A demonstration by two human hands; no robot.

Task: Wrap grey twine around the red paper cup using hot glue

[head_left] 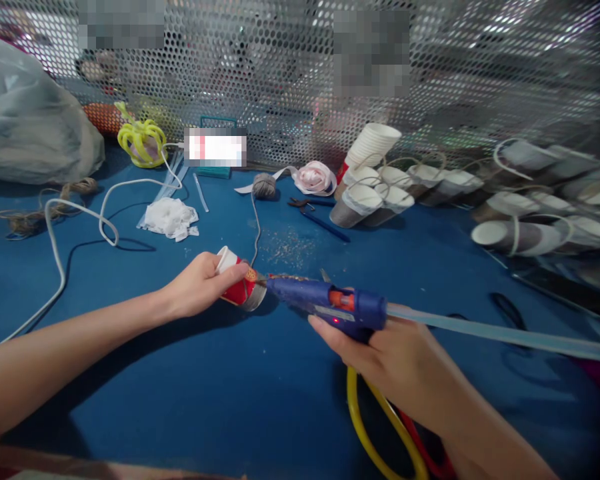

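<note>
In the head view, my left hand [197, 283] is closed around a red and white paper cup [237, 293], tilted on its side. Grey yarn is wound about the cup's lower end, and a strand runs from it back to a yarn ball [265, 186]. My right hand [370, 340] grips a blue hot glue gun [305, 293] with a lit red light. Its nozzle points left, at or very close to the yarn-wound part; whether they touch I cannot tell. A long clear glue stick [480, 328] sticks out of the gun's rear.
Yellow-handled scissors [355, 413] lie beneath my right forearm. Pliers [315, 203], a pink ribbon roll [314, 178] and white crumpled tissue [170, 219] lie farther back. Several yarn-covered cups [355, 207] stand at the right. A white cord [55, 247] loops across the left; a perforated metal screen [280, 80] rises behind.
</note>
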